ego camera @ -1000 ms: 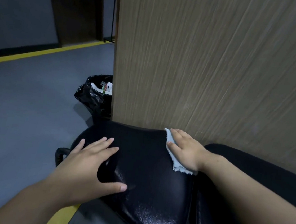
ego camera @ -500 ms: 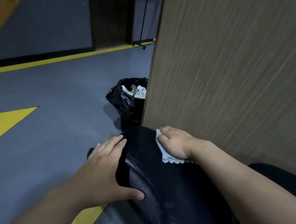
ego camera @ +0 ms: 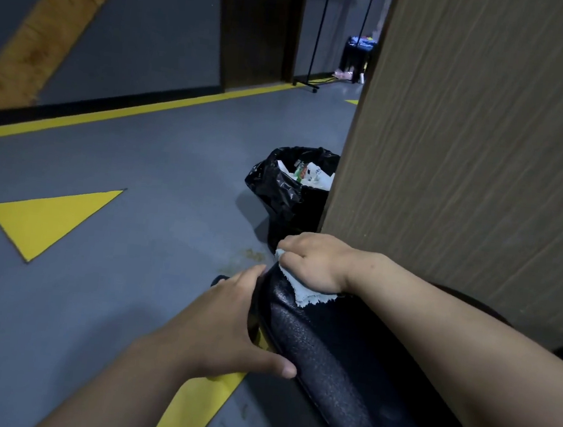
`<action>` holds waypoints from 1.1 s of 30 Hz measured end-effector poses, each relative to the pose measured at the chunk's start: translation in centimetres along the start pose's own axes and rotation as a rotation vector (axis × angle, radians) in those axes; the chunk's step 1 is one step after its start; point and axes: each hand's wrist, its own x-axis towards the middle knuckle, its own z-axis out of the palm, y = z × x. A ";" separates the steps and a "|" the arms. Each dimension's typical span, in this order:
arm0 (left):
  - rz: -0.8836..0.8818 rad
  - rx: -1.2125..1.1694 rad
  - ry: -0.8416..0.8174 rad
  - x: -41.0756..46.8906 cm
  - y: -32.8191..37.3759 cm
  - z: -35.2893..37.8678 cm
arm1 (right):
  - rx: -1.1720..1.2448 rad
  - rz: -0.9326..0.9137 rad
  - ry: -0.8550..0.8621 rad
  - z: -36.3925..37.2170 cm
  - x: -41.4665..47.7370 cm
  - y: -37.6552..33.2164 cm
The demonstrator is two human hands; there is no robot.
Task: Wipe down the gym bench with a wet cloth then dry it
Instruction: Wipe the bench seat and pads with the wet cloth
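Observation:
The black padded gym bench [ego camera: 338, 360] runs from the lower right toward the middle, its surface shiny. My right hand [ego camera: 316, 261] presses a small pale blue cloth [ego camera: 310, 295] onto the far end of the pad, fingers curled over the cloth's front edge. My left hand [ego camera: 228, 325] grips the pad's left edge, thumb on top and fingers wrapped down over the side. Most of the cloth is hidden under my right hand.
A wood-grain panel [ego camera: 479, 146] rises right behind the bench. A black trash bag [ego camera: 282, 189] with rubbish sits on the grey floor past the bench end. Yellow floor markings [ego camera: 49, 218] lie to the left. A black rack [ego camera: 324, 35] stands far back.
My right hand slid the cloth leftward along the pad to its far end. My left hand shifted from lying flat on top to gripping the left edge. The camera turned left.

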 end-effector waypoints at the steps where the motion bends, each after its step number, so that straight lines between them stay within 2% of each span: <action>1: -0.027 0.011 -0.007 -0.1 -0.2 -0.2 | -0.022 -0.027 0.000 0.1 0.0 -0.4; 9: -0.094 0.086 -0.023 -0.9 -2.1 -1.6 | -0.227 -0.203 0.077 2.5 -1.8 -4.4; 13: -0.085 0.126 -0.047 -1.1 -2.7 -1.6 | -0.230 -0.189 0.151 4.3 -3.2 -5.2; 19: 0.005 0.093 -0.040 -1.0 -1.7 -1.2 | -0.193 0.010 0.242 6.4 -6.8 -6.0; 27: 0.048 0.086 -0.081 -0.8 0.7 -0.7 | -0.210 0.217 0.263 8.2 -11.9 -6.4; 30: 0.056 0.027 -0.041 -0.6 1.6 -0.4 | -0.223 0.329 0.350 9.7 -14.1 -6.8; 33: 0.094 0.069 -0.033 -0.1 2.9 0.1 | -0.192 0.382 0.426 11.3 -16.3 -6.6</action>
